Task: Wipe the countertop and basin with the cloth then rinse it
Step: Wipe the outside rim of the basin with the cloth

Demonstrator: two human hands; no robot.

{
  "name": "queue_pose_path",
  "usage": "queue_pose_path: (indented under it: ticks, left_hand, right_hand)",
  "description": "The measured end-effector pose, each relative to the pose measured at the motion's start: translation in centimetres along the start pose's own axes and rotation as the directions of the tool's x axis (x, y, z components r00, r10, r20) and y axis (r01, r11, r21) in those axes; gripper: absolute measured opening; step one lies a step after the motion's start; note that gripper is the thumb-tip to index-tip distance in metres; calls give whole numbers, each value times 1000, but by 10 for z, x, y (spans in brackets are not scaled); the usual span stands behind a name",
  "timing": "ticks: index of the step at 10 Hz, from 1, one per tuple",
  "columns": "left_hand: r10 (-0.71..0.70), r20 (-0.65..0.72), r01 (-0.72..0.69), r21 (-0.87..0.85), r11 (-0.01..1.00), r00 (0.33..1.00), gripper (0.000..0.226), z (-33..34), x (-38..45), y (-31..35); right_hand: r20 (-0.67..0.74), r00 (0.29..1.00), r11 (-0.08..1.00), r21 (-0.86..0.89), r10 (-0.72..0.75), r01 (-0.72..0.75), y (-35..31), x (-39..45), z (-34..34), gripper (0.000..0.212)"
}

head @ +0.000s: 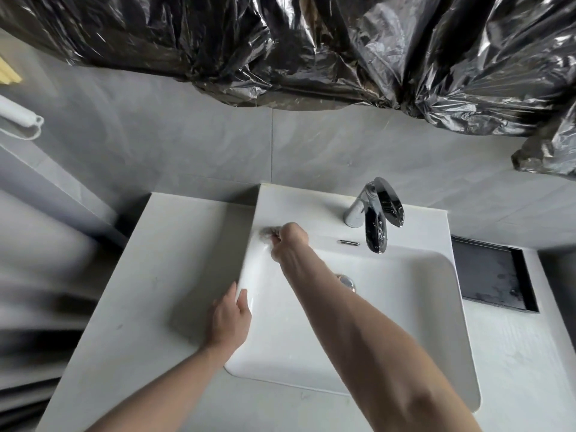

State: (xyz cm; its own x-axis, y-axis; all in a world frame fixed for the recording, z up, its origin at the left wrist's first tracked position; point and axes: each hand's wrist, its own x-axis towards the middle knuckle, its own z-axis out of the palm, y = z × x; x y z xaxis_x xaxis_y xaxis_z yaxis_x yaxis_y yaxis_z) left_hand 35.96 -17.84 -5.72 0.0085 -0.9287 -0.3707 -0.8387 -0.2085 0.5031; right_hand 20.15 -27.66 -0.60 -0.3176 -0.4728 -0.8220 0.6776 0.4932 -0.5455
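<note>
A white basin (pixel 405 322) sits on a white countertop (pixel 162 260). My right hand (pixel 288 241) reaches across to the basin's far left rim, fist closed on a small grey cloth (pixel 268 232) that shows blurred past the knuckles and presses on the rim. My left hand (pixel 229 319) lies flat with fingers apart on the basin's left edge, holding nothing. A chrome drain plug (pixel 346 280) peeks out beside my right forearm.
A chrome tap (pixel 372 213) stands at the back of the basin, spout over the bowl, no water running. A black recessed tray (pixel 492 275) lies to the right. Crinkled black plastic sheeting (pixel 311 48) hangs over the grey tiled wall.
</note>
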Motion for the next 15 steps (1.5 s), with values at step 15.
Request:
queue_pose_path:
  ticks: [15]
  left_hand:
    - [87,-96,-108,-246,963,992,39,-1,3,-14]
  right_hand:
    - [813,581,-282,-564,-27,776,114,1,-125,90]
